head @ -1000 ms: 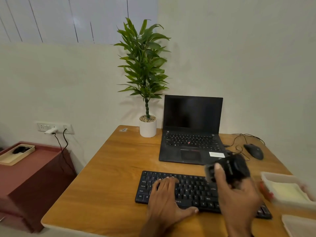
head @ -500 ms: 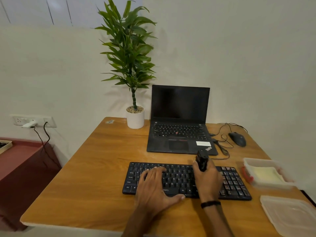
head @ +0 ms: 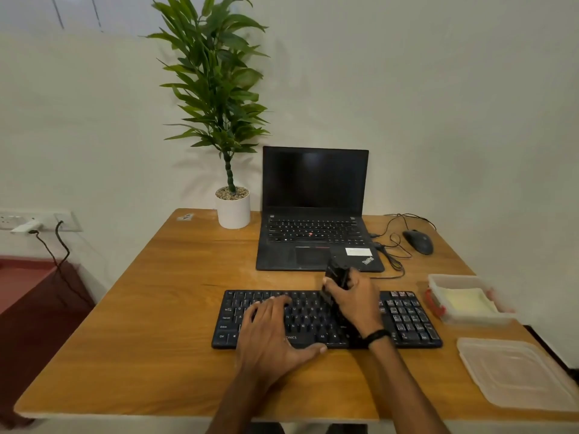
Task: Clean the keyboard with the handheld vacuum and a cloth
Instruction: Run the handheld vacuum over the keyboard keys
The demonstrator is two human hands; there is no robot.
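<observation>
Right hand grips the vacuum, nozzle down on the keyboard; left hand lies flat on it, just beside. Vacuuming looks the step in hand; next, a steady sweep along the rows.

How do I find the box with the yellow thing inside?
Start at the wooden desk and find the black keyboard near its front edge. Just past the keyboard's right end sits a clear plastic box with something pale yellow inside. Unlike the flat lid lying nearer the person, it has walls, a red clip on its side and that yellow filling.
</observation>
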